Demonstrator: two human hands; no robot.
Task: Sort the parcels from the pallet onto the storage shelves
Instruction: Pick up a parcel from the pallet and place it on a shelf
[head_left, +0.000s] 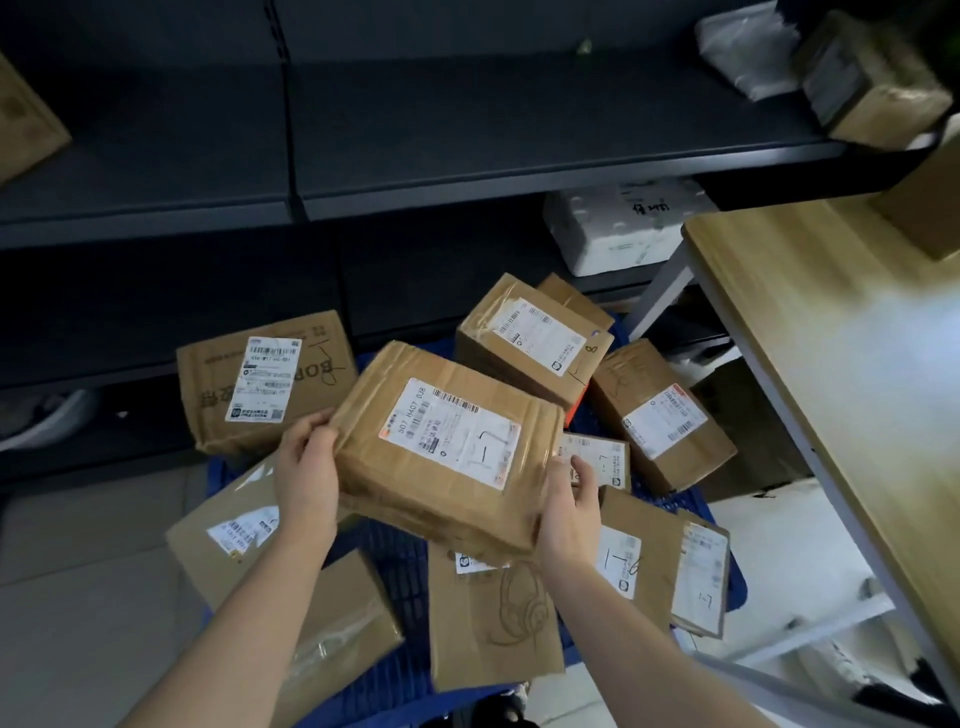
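Observation:
A flat taped cardboard parcel (441, 447) with a white shipping label is held above the blue pallet (395, 577). My left hand (306, 473) grips its left edge and my right hand (569, 506) grips its right near corner. Several other labelled cardboard parcels lie on the pallet around and below it, among them a large one (267, 379) at the back left and one marked 8 (535, 338) at the back. The dark storage shelves (467, 171) stand behind the pallet.
A wooden table (831, 322) stands at the right on a pale metal frame. A white foam box (618, 228) sits on a lower shelf. A cardboard box (872, 78) and a white bag (743, 47) rest on the upper shelf at the right.

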